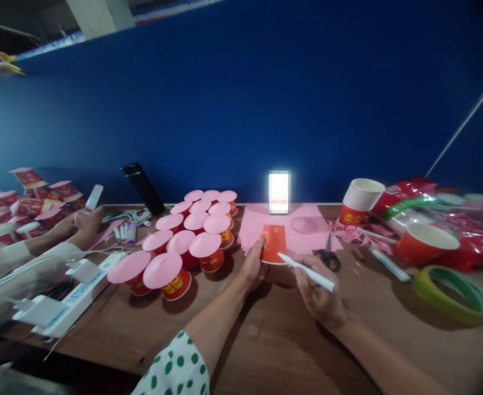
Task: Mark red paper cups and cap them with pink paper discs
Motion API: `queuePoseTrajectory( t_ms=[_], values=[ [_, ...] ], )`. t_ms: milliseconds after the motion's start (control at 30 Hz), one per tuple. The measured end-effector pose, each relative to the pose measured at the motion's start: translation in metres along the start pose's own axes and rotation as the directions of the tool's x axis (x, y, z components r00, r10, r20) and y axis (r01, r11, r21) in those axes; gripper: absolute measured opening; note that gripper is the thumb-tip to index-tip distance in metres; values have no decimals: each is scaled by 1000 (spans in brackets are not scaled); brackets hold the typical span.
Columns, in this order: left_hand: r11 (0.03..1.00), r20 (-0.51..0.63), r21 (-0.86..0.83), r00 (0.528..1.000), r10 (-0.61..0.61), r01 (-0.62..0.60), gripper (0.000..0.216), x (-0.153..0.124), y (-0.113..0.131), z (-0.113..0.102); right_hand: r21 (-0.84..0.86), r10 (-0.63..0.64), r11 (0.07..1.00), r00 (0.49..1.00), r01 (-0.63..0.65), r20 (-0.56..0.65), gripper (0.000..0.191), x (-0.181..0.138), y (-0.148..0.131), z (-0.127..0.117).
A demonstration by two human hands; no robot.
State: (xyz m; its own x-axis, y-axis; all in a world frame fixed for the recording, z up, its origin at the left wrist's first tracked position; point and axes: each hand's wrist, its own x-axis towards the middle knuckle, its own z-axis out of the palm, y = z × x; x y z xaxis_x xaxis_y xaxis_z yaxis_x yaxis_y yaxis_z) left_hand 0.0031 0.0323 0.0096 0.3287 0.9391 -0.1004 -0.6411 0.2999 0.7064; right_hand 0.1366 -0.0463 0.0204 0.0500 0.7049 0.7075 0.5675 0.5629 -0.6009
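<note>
My left hand (254, 266) is closed on a red paper cup (274, 241), held upside down with its rim at the bottom. My right hand (321, 299) grips a white pen-shaped tube (313, 276), its pointed tip at the cup's lower right side; whether it touches is unclear. Behind the cup lie pink paper sheets (260, 216), with a round shape marked or cut on one. Dark-handled scissors (330, 260) rest just beyond my right hand. To the left stand several upturned red cups, each topped with a pink paper disc (163, 270).
At right are stacked paper cups (360, 200), a single cup (428, 238), another white tube (390, 265), red packaging (405, 197) and yellow-green tape (457, 296). At left are a power strip (80, 296), black bottle (142, 186) and another person's hand (88, 222) holding a phone.
</note>
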Motion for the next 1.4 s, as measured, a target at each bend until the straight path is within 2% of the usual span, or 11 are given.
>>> queuePoseTrajectory(
  t_ms=[267, 433, 667, 1400],
  values=[
    [999, -3, 4, 999, 38, -38, 34, 5, -5, -4, -30, -35, 999, 999, 35, -23, 11, 4, -3, -1],
    [998, -5, 33, 999, 49, -49, 40, 5, -6, -6, -13, -20, 1000, 1000, 20, 19, 15, 3, -2, 0],
    [998, -36, 41, 998, 48, -46, 40, 6, -6, -4, 8, -75, 997, 997, 75, 34, 16, -1, 3, 0],
    [999, 10, 17, 999, 42, -43, 36, 4, -6, -3, -16, -100, 995, 995, 100, 6, 15, 2, 0, -1]
  ],
)
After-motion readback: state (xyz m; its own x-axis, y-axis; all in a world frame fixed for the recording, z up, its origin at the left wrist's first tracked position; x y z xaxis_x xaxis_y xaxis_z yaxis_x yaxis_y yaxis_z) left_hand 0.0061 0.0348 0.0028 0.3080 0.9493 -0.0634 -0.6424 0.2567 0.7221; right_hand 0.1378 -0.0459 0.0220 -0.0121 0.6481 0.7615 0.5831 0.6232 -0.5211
